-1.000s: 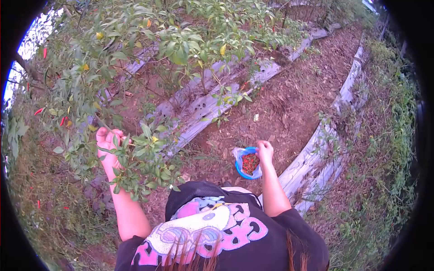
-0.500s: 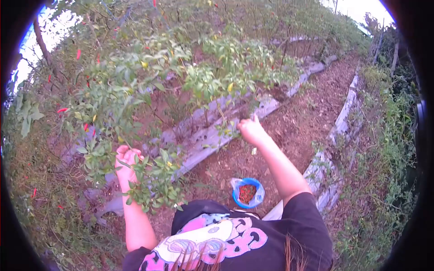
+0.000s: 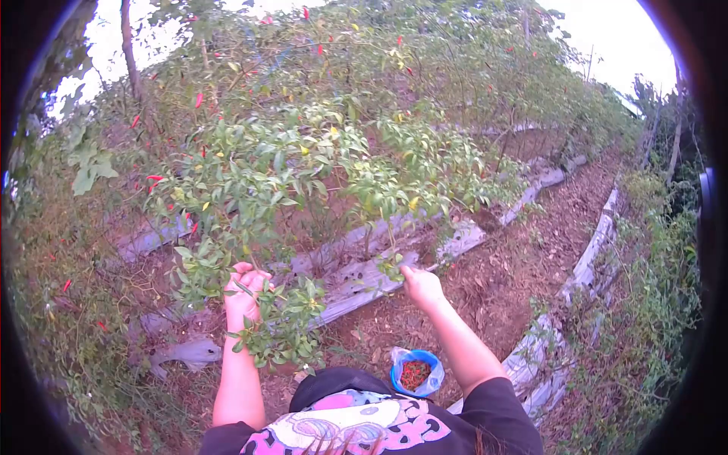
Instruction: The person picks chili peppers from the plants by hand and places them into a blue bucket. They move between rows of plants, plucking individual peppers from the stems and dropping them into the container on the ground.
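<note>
My left hand [image 3: 246,294] is closed round a leafy branch [image 3: 284,322] of a chili plant, left of centre. Leaves hang over the wrist and to its right. My right hand [image 3: 422,287] is held out right of centre with its fingers curled together, beside a small leafy sprig [image 3: 390,265]; whatever is between the fingertips is too small to make out. Red chilies [image 3: 155,182] hang among the leaves to the upper left. On the ground below my right hand stands a blue bucket [image 3: 396,371] lined with a clear bag, holding red chilies [image 3: 414,374].
Grey plastic sheeting [image 3: 356,292] covers the soil row under the plants. A leaf-strewn dirt path [image 3: 557,220] runs to the upper right, with another strip of sheeting [image 3: 591,250] along it. Dense greenery [image 3: 644,303] borders the right side.
The view has tilted up, so the plants, hands and bucket sit lower in it. My left hand still holds the branch. The thumb of my right hand, raised before, now lies against the fingers.
</note>
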`<act>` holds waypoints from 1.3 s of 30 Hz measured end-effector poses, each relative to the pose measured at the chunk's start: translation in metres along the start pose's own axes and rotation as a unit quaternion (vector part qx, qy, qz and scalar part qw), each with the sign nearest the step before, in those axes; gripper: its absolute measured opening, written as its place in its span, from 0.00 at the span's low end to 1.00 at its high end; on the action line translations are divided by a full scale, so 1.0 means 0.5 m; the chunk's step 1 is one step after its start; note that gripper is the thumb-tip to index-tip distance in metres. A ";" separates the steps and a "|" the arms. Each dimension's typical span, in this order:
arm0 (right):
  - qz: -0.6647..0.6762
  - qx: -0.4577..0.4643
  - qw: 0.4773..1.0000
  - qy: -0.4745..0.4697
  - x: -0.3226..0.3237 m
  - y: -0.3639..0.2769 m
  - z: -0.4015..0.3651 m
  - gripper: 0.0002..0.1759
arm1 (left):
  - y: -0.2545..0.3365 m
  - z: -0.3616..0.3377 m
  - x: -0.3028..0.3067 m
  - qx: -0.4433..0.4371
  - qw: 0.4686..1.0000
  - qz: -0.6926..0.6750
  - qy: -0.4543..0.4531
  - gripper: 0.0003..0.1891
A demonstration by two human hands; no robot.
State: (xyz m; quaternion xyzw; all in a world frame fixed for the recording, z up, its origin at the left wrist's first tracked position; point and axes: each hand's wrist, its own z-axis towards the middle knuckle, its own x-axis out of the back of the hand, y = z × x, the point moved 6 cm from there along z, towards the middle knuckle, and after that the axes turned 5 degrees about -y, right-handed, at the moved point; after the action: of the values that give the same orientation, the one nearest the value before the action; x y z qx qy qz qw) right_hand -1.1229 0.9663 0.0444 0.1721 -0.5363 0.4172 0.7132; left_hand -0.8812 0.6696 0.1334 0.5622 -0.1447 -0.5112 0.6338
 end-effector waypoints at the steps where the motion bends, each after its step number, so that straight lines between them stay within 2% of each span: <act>1: 0.006 -0.012 1.000 0.005 0.008 0.002 -0.006 0.10 | -0.003 0.000 0.002 -0.001 1.000 -0.004 0.000 0.18; 4: -0.001 -0.025 0.999 0.047 0.030 0.016 -0.016 0.10 | -0.005 0.001 0.000 -0.004 1.000 -0.004 0.003 0.18; 6: 0.008 -0.024 0.994 0.108 0.047 0.022 -0.023 0.10 | -0.008 0.003 0.009 -0.002 1.000 0.021 0.015 0.18; 9: 0.024 -0.055 0.992 0.109 0.061 0.036 -0.034 0.13 | 0.001 -0.002 -0.011 0.002 1.000 -0.026 -0.004 0.19; 12: 0.019 -0.066 0.991 0.112 0.062 0.046 -0.042 0.15 | 0.000 0.001 -0.016 0.016 1.000 -0.017 -0.008 0.21; 18: 0.035 -0.066 0.990 0.122 0.069 0.034 -0.041 0.14 | -0.003 0.000 -0.035 0.070 0.997 -0.041 -0.017 0.20; 21: 0.042 -0.067 0.989 0.124 0.065 0.034 -0.037 0.14 | -0.002 -0.001 -0.040 0.065 0.997 -0.015 -0.049 0.15; 25: 0.050 -0.074 0.988 0.124 0.068 0.035 -0.035 0.14 | -0.009 0.002 -0.039 0.075 0.994 -0.065 -0.054 0.19; 28: 0.049 -0.055 0.989 0.129 0.065 0.048 -0.043 0.16 | -0.013 0.008 -0.038 0.078 0.991 -0.096 -0.050 0.18; 31: 0.037 -0.126 0.986 0.101 0.036 0.081 -0.052 0.17 | 0.005 0.004 -0.037 0.088 0.989 -0.088 -0.074 0.18; 32: 0.031 -0.163 0.984 0.061 0.036 0.080 -0.054 0.18 | 0.009 0.002 -0.038 0.093 0.988 -0.093 -0.077 0.18; 35: 0.057 -0.187 0.978 0.076 0.037 0.080 -0.061 0.16 | 0.002 0.005 -0.019 0.114 0.984 -0.103 -0.090 0.19; 38: 0.075 -0.261 0.958 0.089 0.058 0.052 -0.064 0.17 | -0.020 0.014 -0.006 0.121 0.980 -0.101 -0.120 0.20; 39: 0.082 -0.234 0.959 0.140 0.071 0.031 -0.065 0.17 | -0.033 0.020 0.003 0.133 0.977 -0.088 -0.141 0.20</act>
State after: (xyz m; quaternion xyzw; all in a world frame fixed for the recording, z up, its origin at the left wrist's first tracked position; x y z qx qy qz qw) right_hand -1.1120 1.0124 0.0619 -0.1044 -0.5264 0.3569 0.7646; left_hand -0.8963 0.6653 0.1217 0.5746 -0.2493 -0.6153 0.4786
